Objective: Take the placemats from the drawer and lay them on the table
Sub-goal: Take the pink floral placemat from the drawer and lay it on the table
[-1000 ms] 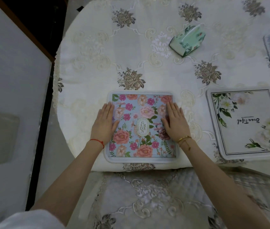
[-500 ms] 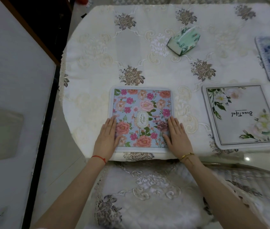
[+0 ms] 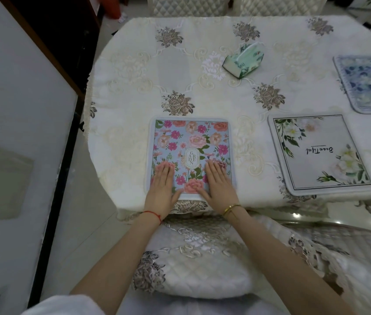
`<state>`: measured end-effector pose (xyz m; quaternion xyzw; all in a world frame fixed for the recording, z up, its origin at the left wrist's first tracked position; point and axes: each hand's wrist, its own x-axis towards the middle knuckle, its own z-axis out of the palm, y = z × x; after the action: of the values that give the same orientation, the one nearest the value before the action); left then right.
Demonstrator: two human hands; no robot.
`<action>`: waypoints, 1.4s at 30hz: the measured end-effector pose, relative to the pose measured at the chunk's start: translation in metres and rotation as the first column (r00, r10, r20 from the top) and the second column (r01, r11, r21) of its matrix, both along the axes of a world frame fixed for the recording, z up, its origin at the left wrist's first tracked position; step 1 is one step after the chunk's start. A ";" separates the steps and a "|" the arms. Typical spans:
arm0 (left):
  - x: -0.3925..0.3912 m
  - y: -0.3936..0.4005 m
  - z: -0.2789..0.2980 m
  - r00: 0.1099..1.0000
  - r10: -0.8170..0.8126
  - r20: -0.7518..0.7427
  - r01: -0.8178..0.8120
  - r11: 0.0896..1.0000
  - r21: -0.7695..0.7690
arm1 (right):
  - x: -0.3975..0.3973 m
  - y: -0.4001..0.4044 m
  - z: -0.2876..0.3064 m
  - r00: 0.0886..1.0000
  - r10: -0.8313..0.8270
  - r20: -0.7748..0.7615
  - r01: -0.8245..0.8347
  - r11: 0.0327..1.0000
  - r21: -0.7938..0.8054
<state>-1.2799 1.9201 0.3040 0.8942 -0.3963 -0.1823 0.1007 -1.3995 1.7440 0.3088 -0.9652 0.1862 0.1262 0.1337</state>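
With both hands pressed flat, fingers spread and gripping nothing, the left hand (image 3: pixel 162 183) and right hand (image 3: pixel 218 183) sit on the near end of the pink flower placemat (image 3: pixel 191 142), which lies at the near edge of the table (image 3: pixel 134 87). To the right, a white placemat (image 3: pixel 318 153) and a blue placemat (image 3: pixel 368 83) are already laid, so three are down (the drawer is out of view, so I can't say what's left). The only container is a tissue box (image 3: pixel 243 61) mid-table, with a tissue poking out.
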 end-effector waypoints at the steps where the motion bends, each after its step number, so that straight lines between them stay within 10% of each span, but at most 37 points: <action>1: 0.001 -0.001 -0.001 1.000 0.001 -0.001 -0.001 1.000 0.016 | 0.000 0.001 -0.001 1.000 -0.009 -0.001 0.009 1.000 0.001; 31: 0.026 0.070 0.013 1.000 0.015 0.019 -0.014 1.000 -0.015 | -0.065 -0.042 0.015 0.996 -0.060 -0.060 0.060 0.998 -0.016; 42: 0.008 0.039 0.081 0.995 -0.047 0.085 0.070 0.955 -0.289 | -0.091 -0.030 0.077 0.919 -0.268 0.288 0.286 0.958 -0.021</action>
<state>-1.2719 1.9591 0.3845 0.8638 -0.4486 -0.0901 0.2107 -1.4903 1.7145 0.3856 -0.9408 0.3037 -0.0386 0.1453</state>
